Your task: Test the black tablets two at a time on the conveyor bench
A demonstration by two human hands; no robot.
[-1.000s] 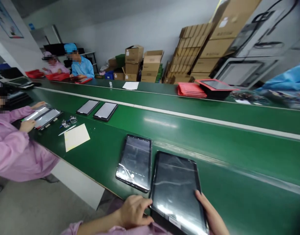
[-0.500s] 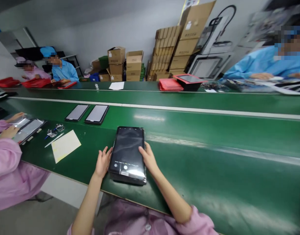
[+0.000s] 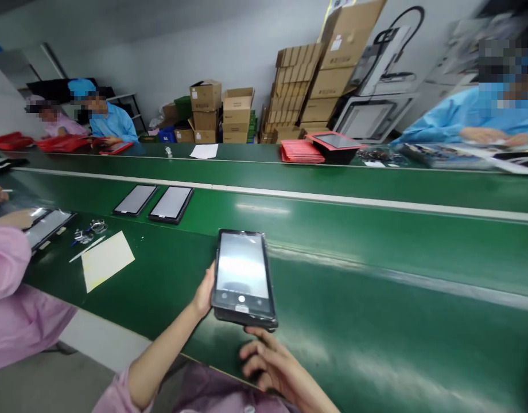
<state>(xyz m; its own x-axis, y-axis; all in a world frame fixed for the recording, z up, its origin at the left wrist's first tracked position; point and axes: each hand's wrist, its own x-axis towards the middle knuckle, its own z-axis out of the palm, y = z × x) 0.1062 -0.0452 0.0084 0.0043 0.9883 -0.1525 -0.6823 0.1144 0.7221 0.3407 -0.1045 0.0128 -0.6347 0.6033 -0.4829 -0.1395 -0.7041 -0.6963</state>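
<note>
A black tablet (image 3: pixel 241 267) in a thick dark body or case is tilted up over the green bench, its screen lit pale with a round white button near the bottom. My left hand (image 3: pixel 204 293) grips its left edge, the fingers partly hidden behind it. Just below the tablet's lower edge is my right hand (image 3: pixel 270 361), open with bent, parted fingers and nothing in them. Whether the index fingertip touches the tablet's edge I cannot tell. Two more tablets, a left one (image 3: pixel 135 199) and a right one (image 3: pixel 171 203), lie face up farther back.
Left of me lie a pale yellow sheet (image 3: pixel 108 261), a white pen-like stick (image 3: pixel 86 249) and small clear-and-blue items (image 3: pixel 90 230). A co-worker's pink sleeve (image 3: pixel 8 261) is at the far left. Red sleeves (image 3: pixel 302 151) are stacked across the green bench (image 3: pixel 376 241).
The tablet has shifted right and its screen has turned from dark to bright. My right hand has left its right side and dropped below it. My left hand has closed on the left edge.
</note>
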